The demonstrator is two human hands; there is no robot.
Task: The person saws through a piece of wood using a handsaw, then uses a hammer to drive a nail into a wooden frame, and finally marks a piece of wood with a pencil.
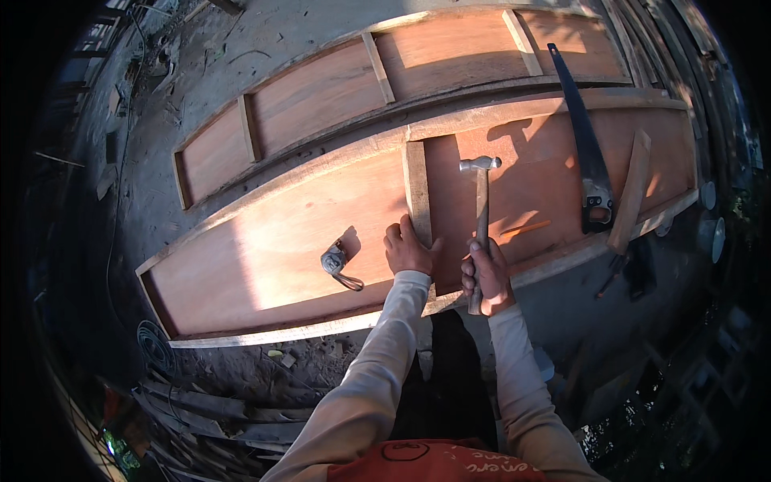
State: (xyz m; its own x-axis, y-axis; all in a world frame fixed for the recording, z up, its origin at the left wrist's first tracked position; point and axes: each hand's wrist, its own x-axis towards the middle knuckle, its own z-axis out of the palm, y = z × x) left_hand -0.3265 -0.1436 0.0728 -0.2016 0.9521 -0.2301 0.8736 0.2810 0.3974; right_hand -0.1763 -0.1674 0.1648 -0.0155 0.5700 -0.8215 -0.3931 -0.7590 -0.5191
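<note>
A ball-peen hammer (482, 193) is held upright in my right hand (488, 277), closed round the lower handle, its metal head over the plywood. My left hand (411, 249) grips a short wooden crosspiece (417, 185), with the thumb to one side and the fingers to the other. That crosspiece spans the near panel, a long reddish plywood sheet (305, 217) edged with wooden strips. Left of my left hand, a tape measure (334, 259) with a strap lies on the sheet. An orange pencil (526, 228) rests just right of the hammer.
A hand saw (588, 153) lies across the panel's right part, beside a loose wood strip (631, 193). Beyond is a second framed panel (321, 108) with several crosspieces. Wood scraps (233, 418) pile up at lower left, near a coiled hose (155, 347). Planks stand at upper right.
</note>
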